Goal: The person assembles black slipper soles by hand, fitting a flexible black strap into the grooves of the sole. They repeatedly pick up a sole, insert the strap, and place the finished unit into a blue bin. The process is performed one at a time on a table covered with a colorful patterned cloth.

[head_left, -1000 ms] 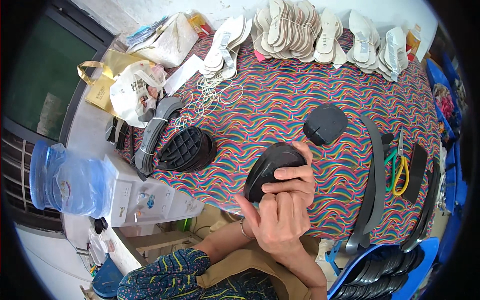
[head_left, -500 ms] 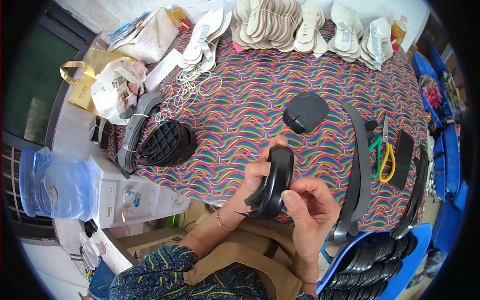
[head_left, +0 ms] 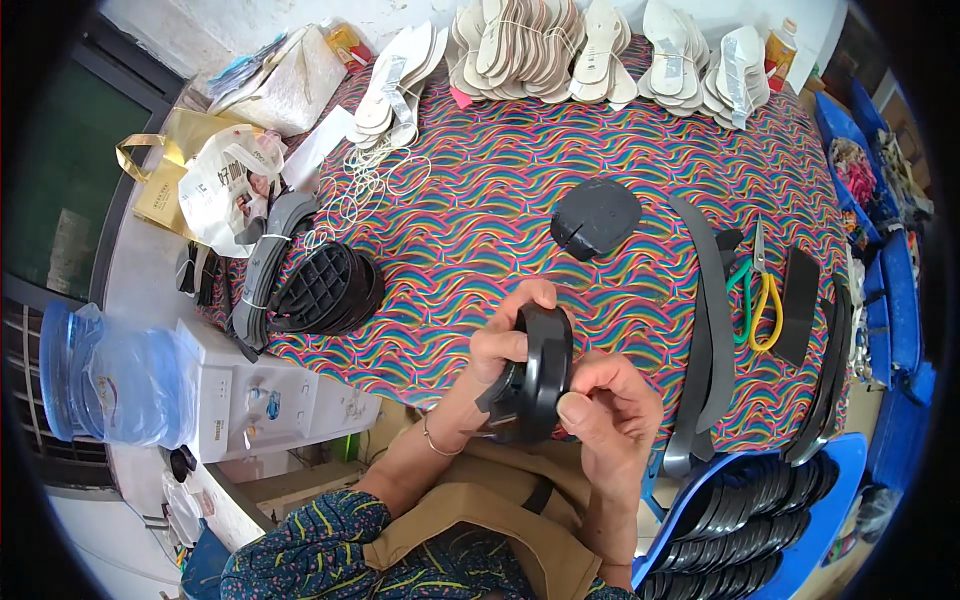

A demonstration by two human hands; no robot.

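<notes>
Both hands are up off the table, closed around one black shoe sole (head_left: 530,375), held on edge just this side of the table's near rim. The left hand (head_left: 500,345) has its fingers curled over the top and the thumb behind; the right hand (head_left: 615,405) pinches the lower edge, thumb pressed flat on the rubber. It's a firm two-handed hold, with nothing else in either hand.

Past the sole, on the striped tablecloth (head_left: 470,220), a dark round heel piece (head_left: 595,215) lies flat, well apart. To the sole's right, long black strips (head_left: 705,320) hang over the table edge, with green-and-yellow scissors (head_left: 755,295) just beyond them. To its left sits a stack of black ridged soles (head_left: 325,290). Farthest off, pale insoles (head_left: 560,50) line the back edge.

The risk, as I judge it: the sole is held over the lap, not the table, so a slackened pinch could drop it to the floor.
</notes>
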